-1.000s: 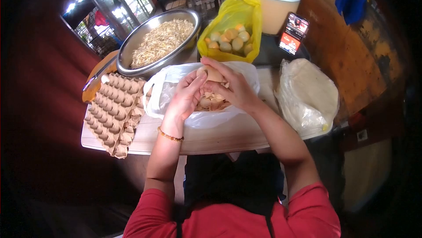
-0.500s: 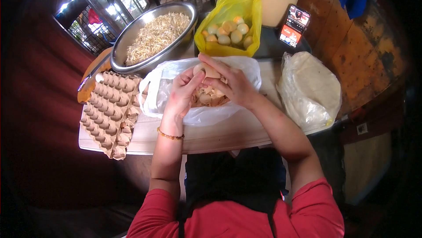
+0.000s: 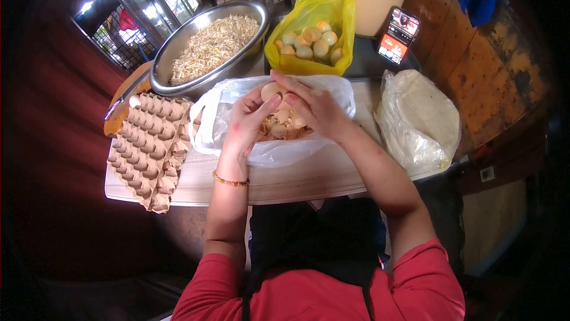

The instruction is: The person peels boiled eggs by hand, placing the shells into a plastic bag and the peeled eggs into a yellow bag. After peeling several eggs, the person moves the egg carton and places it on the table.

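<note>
Between my two hands is a pale brown egg (image 3: pixel 272 90), held above an open white plastic bag (image 3: pixel 222 100). My left hand (image 3: pixel 247 118) is wrapped round its left side, thumb pressed against the shell. On the other side, my right hand (image 3: pixel 316 109) grips it with the thumb and fingers close to the top. Broken eggshells (image 3: pixel 284 128) lie in the bag just below. Behind the bag stands a yellow plastic bag (image 3: pixel 338 15) with several whole eggs (image 3: pixel 311 43) in it. Whether the held egg's shell is cracked is hard to make out.
A steel bowl (image 3: pixel 262 30) of bean sprouts (image 3: pixel 217 47) stands at the back left. Stacked cardboard egg trays (image 3: pixel 145 146) lie at the left edge. On the right are a clear bag of pale, flat rounds (image 3: pixel 421 119) and an upright phone (image 3: pixel 399 33), near a beige container (image 3: pixel 380 3).
My right thumb has shifted across the egg, and more of its shell shows. Both hands stay above the white bag. The view has shifted slightly.
</note>
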